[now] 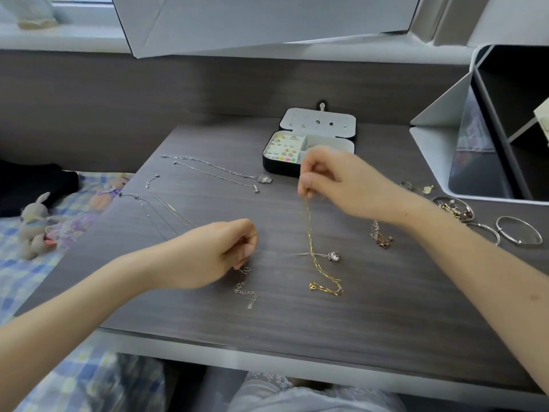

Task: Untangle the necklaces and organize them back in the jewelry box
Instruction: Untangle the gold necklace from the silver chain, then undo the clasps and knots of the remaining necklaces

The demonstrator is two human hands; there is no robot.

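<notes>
My right fingers [306, 180] pinch the gold chain [310, 233] so it hangs clear beneath them; my left fingers [248, 248] pinch the silver chain [245, 288], anchoring it.

Right hand [335, 182] pinches gold chain [310, 233] aloft, tail pooled on table [297, 316]. Left hand [219, 251], at its 8 o'clock, pinches silver chain [245, 289]. Open jewelry box [279, 169] at 12.

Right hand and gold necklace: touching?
Touching. Head view shows the right hand pinching the gold necklace at its top; the chain hangs down to the desk.
</notes>
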